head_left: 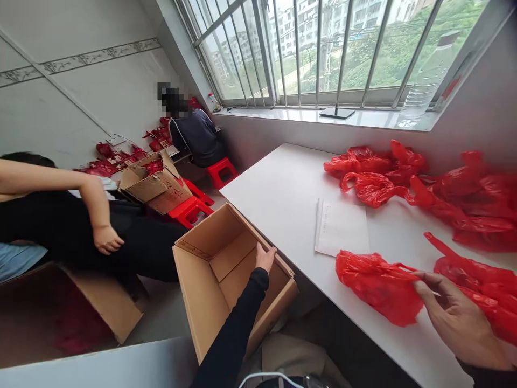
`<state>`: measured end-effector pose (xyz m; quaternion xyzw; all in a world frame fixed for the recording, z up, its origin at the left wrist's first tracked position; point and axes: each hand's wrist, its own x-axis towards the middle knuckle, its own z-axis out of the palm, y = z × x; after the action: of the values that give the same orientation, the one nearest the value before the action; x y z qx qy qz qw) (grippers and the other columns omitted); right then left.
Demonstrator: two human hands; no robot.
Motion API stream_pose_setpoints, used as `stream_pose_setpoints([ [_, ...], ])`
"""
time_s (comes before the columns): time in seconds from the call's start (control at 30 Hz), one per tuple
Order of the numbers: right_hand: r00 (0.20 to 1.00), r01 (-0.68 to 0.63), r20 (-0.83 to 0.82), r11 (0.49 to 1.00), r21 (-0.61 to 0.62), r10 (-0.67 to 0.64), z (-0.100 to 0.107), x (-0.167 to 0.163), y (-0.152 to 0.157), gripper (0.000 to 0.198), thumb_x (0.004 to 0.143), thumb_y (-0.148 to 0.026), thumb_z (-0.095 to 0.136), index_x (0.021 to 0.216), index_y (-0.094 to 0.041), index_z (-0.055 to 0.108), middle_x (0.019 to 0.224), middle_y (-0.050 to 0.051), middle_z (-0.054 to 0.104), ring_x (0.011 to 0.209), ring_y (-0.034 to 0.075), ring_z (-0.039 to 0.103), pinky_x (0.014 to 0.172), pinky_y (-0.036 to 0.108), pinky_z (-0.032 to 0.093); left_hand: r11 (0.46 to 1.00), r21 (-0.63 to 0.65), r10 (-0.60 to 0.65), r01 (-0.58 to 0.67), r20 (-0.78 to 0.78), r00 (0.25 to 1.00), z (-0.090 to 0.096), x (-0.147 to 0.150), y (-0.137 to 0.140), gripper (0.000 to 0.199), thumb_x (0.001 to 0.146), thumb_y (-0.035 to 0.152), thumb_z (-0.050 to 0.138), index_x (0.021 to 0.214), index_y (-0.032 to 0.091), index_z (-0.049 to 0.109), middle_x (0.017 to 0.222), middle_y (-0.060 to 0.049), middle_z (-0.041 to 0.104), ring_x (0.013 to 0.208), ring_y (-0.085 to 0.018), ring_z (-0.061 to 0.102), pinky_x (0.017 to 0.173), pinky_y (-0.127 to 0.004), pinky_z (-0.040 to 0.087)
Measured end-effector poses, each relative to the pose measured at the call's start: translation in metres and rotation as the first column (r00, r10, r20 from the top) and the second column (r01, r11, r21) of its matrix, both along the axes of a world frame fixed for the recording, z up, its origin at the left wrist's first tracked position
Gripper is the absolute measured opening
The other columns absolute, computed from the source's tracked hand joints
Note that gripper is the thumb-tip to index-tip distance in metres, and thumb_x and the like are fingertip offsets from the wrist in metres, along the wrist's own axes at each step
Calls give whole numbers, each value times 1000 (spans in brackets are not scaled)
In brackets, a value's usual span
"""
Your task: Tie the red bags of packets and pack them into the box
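My left hand (266, 257) has its fingers hooked over the right-hand wall of an open cardboard box (189, 291), close to the table edge. The inside of that box shows bare cardboard. With thumb and fingers pinched together, my right hand (456, 312) grips the gathered top of a red plastic bag (377, 285) at the front of the white table (274, 188). What the bag contains is hidden. Just behind it lies a white notebook or paper pad (343, 226). Another red plastic bag (484, 285) lies beside and partly behind my right hand.
More red plastic bags (484, 199) are heaped along the wall side. A water bottle (428, 81) stands on the windowsill. To the left sits a person with one arm (95, 202) extended; another person (197, 134) sits farther back. Red stools (191, 210) and a second carton (161, 186) stand between.
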<state>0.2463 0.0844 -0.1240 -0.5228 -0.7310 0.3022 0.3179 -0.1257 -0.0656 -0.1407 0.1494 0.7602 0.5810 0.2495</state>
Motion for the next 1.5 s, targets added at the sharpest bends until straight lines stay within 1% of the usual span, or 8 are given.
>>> stream_pose_setpoints([
  [0.17,981,-132,-135,988,84,142,43,-32,-15,24,94,-46,54,103,-26,64,112,10,64,112,30,61,98,52,51,961,101,-197,258,-405,893,41,46,44,40,91,23,51,130,25,56,136,-10,54,129,-26,48,110,-44,38],
  [0.37,991,-89,-80,982,167,104,57,-41,-10,18,96,-35,50,102,-25,65,111,9,60,119,28,54,103,49,45,476,-33,-769,879,-501,398,64,119,105,22,82,20,62,101,26,71,100,-5,72,100,-25,62,95,-40,46],
  [0.5,989,115,-109,980,162,-98,57,-15,-10,17,94,-34,50,99,-23,62,113,11,60,115,28,56,101,49,46,607,-27,-711,794,-466,527,54,111,110,15,88,23,52,84,23,66,76,-3,66,75,-21,61,76,-35,47],
  [0.63,980,188,-87,970,151,-176,62,-3,-15,23,93,-32,50,112,-23,59,120,10,60,117,30,53,100,50,44,744,41,-582,667,-451,677,57,96,98,28,93,26,46,118,22,58,111,-8,65,98,-22,62,83,-36,49],
  [0.9,993,-62,107,988,142,47,79,-38,-24,14,95,-31,56,102,-25,65,96,4,69,89,25,60,88,44,46,460,-190,-668,867,-717,198,90,127,83,42,84,41,69,122,26,62,118,-9,65,115,-29,54,106,-47,37],
  [1.07,992,65,-110,998,12,-64,86,-26,-30,17,96,-39,54,94,-23,61,89,3,66,81,21,61,76,35,49,474,-118,-601,873,-768,223,82,127,81,25,86,37,67,107,25,67,111,-7,68,109,-27,59,111,-49,33],
  [1.27,898,345,-281,938,-30,-339,82,1,-37,31,97,-51,52,107,-22,53,91,3,59,81,20,57,72,33,47,786,79,-545,613,-377,748,73,98,84,22,92,35,55,103,20,66,104,-7,69,98,-23,63,88,-38,50],
  [1.5,987,150,-53,988,-47,-152,107,-17,-58,26,92,-47,63,100,-23,65,87,1,62,79,19,57,74,32,45,661,-23,-621,750,-578,530,113,118,80,26,86,37,68,106,22,69,94,-5,62,96,-23,56,85,-37,49],
])
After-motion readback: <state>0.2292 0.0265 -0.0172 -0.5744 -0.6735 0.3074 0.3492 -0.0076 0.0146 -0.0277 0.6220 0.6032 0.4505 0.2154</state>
